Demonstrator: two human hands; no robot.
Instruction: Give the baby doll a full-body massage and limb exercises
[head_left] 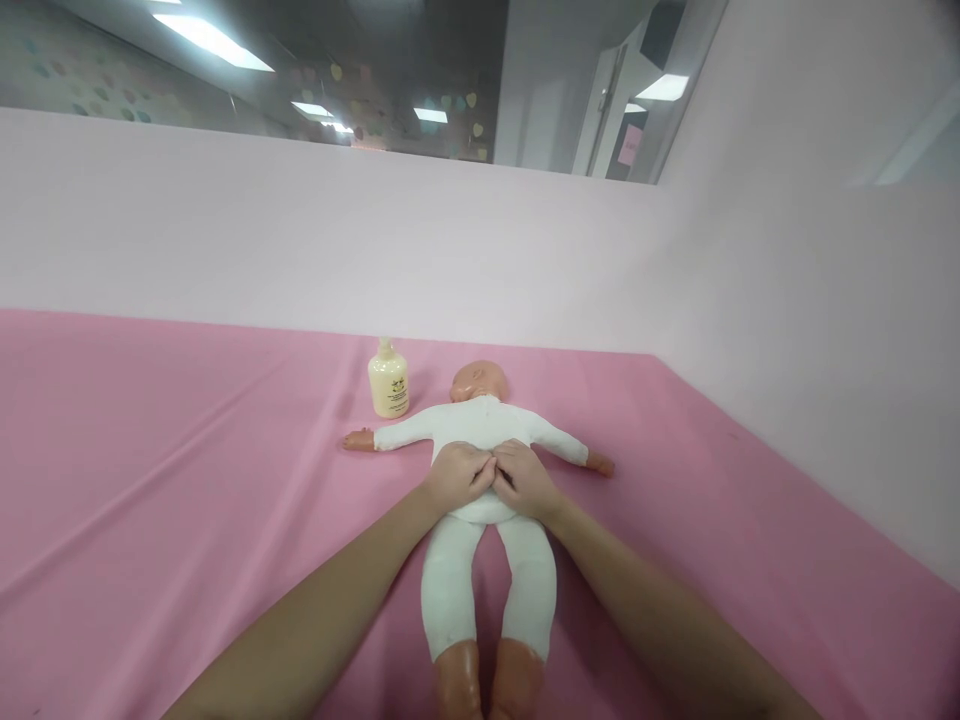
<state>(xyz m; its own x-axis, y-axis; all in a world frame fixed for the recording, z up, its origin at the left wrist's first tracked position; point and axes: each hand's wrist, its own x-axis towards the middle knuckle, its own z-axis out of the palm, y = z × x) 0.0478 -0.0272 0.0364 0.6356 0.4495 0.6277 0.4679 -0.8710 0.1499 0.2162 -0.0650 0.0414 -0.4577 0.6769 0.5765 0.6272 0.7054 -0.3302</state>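
A baby doll (480, 425) in a white bodysuit lies on its back on a pink cloth, head away from me, arms spread, bare feet nearest me. My left hand (459, 474) and my right hand (523, 478) rest side by side on the doll's belly, fingertips meeting at the middle. The fingers are bent and seem to pinch the white fabric there, though the exact grip is hard to make out. A small cream-coloured bottle (388, 380) stands upright just left of the doll's head.
The pink cloth (165, 470) covers a wide surface with shallow folds. Pale pink walls (810, 330) close it off at the back and on the right. Above the back wall a glass pane (337, 70) reflects ceiling lights.
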